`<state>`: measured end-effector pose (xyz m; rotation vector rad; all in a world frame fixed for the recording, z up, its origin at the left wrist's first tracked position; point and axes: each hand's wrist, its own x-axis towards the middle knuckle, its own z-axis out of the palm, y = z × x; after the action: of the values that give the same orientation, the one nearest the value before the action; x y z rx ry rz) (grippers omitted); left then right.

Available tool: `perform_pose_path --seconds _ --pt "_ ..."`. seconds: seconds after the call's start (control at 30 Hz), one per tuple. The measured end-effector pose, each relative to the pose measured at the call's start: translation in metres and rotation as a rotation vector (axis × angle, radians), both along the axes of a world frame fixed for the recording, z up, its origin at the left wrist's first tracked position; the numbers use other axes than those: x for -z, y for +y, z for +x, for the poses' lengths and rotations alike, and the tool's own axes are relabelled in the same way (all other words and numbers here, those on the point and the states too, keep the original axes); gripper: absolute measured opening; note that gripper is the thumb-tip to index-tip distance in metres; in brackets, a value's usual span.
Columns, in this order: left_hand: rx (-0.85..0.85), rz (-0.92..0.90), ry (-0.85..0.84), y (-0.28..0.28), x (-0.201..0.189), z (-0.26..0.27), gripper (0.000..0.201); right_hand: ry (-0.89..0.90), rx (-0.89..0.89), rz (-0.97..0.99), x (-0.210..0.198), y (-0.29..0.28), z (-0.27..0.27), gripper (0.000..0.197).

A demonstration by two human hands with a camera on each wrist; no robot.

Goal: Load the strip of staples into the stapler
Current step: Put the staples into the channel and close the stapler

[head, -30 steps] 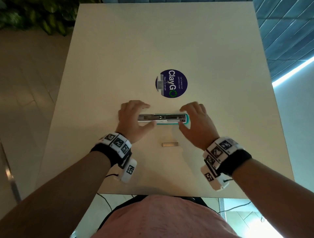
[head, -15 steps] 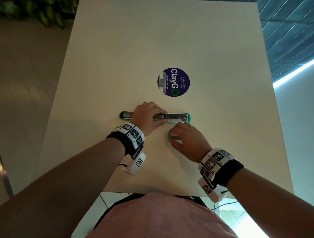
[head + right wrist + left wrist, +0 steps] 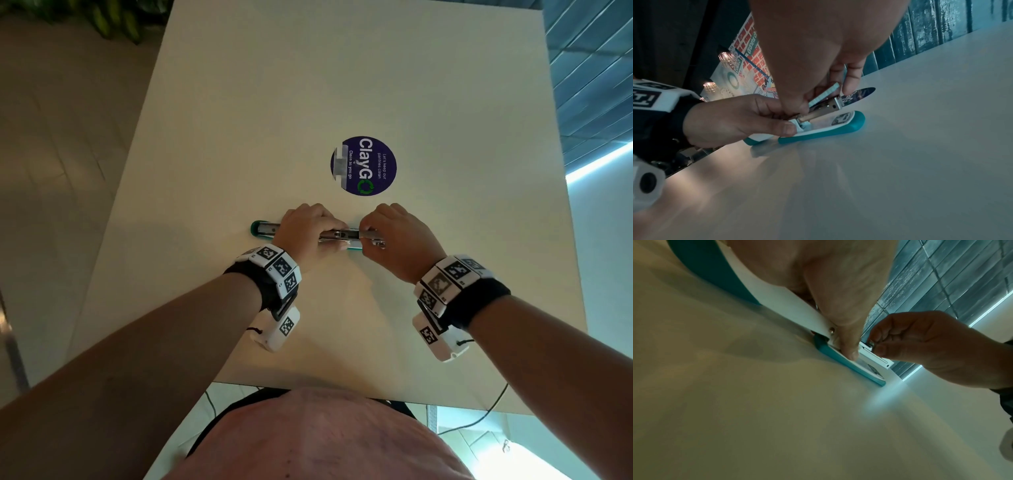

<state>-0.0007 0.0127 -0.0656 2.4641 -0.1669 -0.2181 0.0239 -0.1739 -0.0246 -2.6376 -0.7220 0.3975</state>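
Both hands meet over the stapler (image 3: 263,229), which lies opened flat near the bench (image 3: 308,85) middle, its teal lid end reaching toward 9 o'clock and its base end toward 3 o'clock. Left hand (image 3: 308,229) curls around the hinge region, thumb pressed to the near side of the body, holding it down. Right hand (image 3: 394,236) pinches the strip (image 3: 824,95) between thumb and fingers; in the right wrist view the strip sits tilted above the metal channel (image 3: 830,105), one end down near the hinge, the other raised toward the nose. Whether its legs already straddle the rail I cannot tell. My judgement of the risks: a strip set down at this slant could jam against the channel wall or ride on top of it, so the lid would not close; a hard pinch might snap the glued strip into short pieces that scatter over the bench; and if the left hand eases off, the channel, which stands raised off the base, could swing and throw the strip out. As for containers, the only one is the channel itself; no staples can be seen inside it, though fingers hide much of its length. A round purple sticker (image 3: 363,165) lies on the bench at 12 o'clock from the hands.
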Motion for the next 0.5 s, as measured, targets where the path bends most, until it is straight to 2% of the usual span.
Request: perform_pose_path --seconds 0.33,0.5 --pt "0.007 -0.012 -0.026 0.0002 0.001 -0.0002 0.032 0.042 -0.015 0.026 -0.0029 -0.0019 0.0015 0.019" --pt "0.004 -0.007 -0.023 -0.0002 -0.0009 -0.0003 0.032 0.123 0.074 0.087 0.0 -0.0051 0.0007 0.03"
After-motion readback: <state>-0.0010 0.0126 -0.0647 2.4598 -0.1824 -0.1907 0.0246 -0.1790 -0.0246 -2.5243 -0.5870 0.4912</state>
